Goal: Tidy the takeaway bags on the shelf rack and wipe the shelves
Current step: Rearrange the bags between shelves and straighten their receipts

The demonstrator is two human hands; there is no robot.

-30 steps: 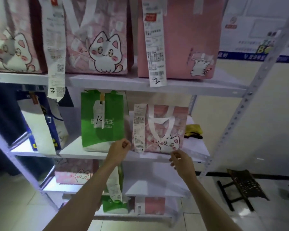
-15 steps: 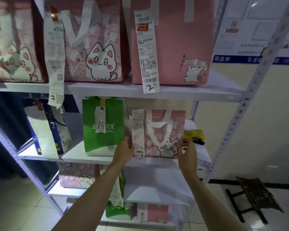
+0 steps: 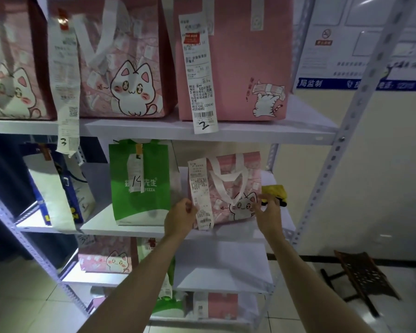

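From the head camera, the small pink cat bag (image 3: 235, 188) stands on the second shelf (image 3: 139, 230) of the shelf rack (image 3: 327, 179), just right of the green pizza bag (image 3: 142, 183) and near the shelf's front edge. The left hand (image 3: 179, 218) grips the bag's lower left corner: its fingers are curled in toward the palm, thumb against the long receipt (image 3: 201, 193) that hangs down the bag's front. The right hand (image 3: 268, 216) is at the bag's right side with fingers loosely spread and nearly straight, the fingertips (image 3: 262, 197) touching or just off the bag's right edge; which of the two I cannot tell. A yellow cloth (image 3: 275, 191) lies on the same shelf behind the right hand. Above, on the upper shelf, a large pink bag (image 3: 245, 68) carries a receipt marked 2, beside a big cat-print bag (image 3: 125, 68).
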